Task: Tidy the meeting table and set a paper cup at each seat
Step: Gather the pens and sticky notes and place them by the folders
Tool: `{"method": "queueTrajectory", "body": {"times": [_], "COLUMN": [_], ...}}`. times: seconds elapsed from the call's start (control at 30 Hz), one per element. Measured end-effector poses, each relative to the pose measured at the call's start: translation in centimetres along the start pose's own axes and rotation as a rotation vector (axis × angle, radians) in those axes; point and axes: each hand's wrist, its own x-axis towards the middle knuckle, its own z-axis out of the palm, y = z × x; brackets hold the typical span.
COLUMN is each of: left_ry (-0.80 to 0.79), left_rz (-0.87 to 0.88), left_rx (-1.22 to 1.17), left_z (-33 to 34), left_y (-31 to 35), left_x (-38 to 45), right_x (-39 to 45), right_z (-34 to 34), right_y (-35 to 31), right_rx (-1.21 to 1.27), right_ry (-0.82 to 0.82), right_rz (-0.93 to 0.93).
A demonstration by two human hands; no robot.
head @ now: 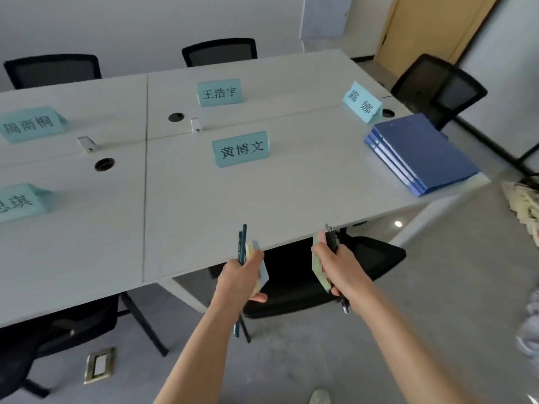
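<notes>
Now | left hand (pixel 242 272) grips slim pencils (pixel 242 243), square notes | right hand (pixel 335 265) grips glossy pens (pixel 332 239), pad

Head view, angled down, table (pixel 291 182) near

near table (pixel 291 199) edge: left bare | middle: blocked by name card (pixel 240 149) | right corner: occupied by stacked blue folders (pixel 420 153)

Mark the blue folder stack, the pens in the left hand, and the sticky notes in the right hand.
blue folder stack (pixel 423 150): head view, top cover.
pens (pixel 243 237): head view, upper shafts above the left hand.
sticky notes (pixel 318 266): head view, green edge beside the right hand.
</notes>
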Motion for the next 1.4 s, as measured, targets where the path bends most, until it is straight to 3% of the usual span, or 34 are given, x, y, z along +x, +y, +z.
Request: {"method": "queueTrajectory", "body": {"times": [0.2,0.4,0.77,1.27,1.4], "left_ry": [0.010,0.001,-0.026,0.212,0.295], "left_rz": [0.044,0.080,-0.062,-0.226,-0.248], "left_rx": [0.103,0.096,-0.023,0.351,0.455], "left_z": [12.0,17.7,26.7,36.5,38.5], "left_y": [3.8,7.5,15.3,21.6,22.8], "left_x": [-1.1,1.4,12.3,24.8,26.8], "right_x": [3.5,8.1,23.1,41.4,44.8], "right_z": [-11.1,-17.2,-23.4,-28.1,-28.1], "right_y": [3.6,4.2,0.2,0.9,1.0], "right_rx": [0.022,0.056,-0.058,-0.392,-0.460], "right_ry": [0.064,0.059,-0.176,-0.257,-0.259], "right_rz": [0.036,0.017,0.082,0.174,0.127]}}
